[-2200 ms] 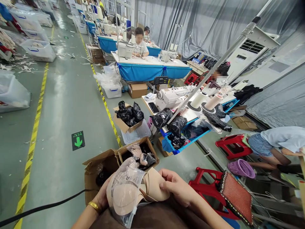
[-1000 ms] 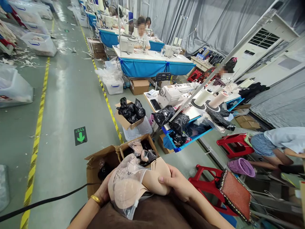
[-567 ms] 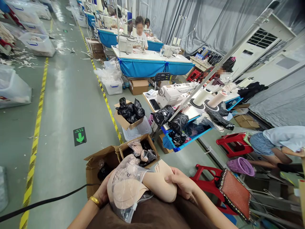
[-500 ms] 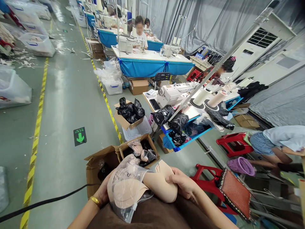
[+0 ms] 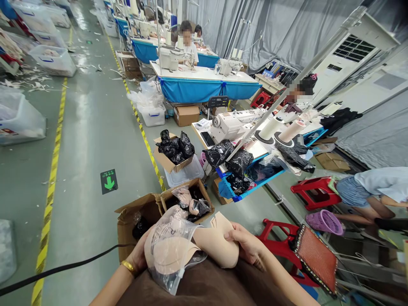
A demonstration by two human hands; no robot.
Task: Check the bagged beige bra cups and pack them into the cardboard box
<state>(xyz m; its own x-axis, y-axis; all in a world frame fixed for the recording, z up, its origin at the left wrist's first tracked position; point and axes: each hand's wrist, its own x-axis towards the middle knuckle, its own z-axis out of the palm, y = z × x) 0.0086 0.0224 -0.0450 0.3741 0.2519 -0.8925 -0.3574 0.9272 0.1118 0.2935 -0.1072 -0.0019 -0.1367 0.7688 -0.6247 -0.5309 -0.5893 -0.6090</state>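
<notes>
Low in the head view, my left hand [image 5: 139,256] grips a clear plastic bag [image 5: 167,250] that holds beige padded bra cups. My right hand [image 5: 247,245] is closed on a loose beige bra cup [image 5: 216,246], which sticks out of the bag's mouth over my brown-clad lap. A gold bangle sits on my left wrist. Just beyond my hands is an open cardboard box [image 5: 145,212] with more bagged cups inside.
A second box of black bags [image 5: 174,149] stands by the yellow floor line [image 5: 146,146]. To the right are a sewing machine table [image 5: 234,123] with thread cones, red stools [image 5: 314,193], a purple basket [image 5: 324,221] and a seated person [image 5: 372,189]. Other workers sew farther back. A black cable [image 5: 57,268] crosses the floor.
My right hand has drawn the loose beige cup to the right, farther out of the bag. The left hand has kept its grip on the bag.
</notes>
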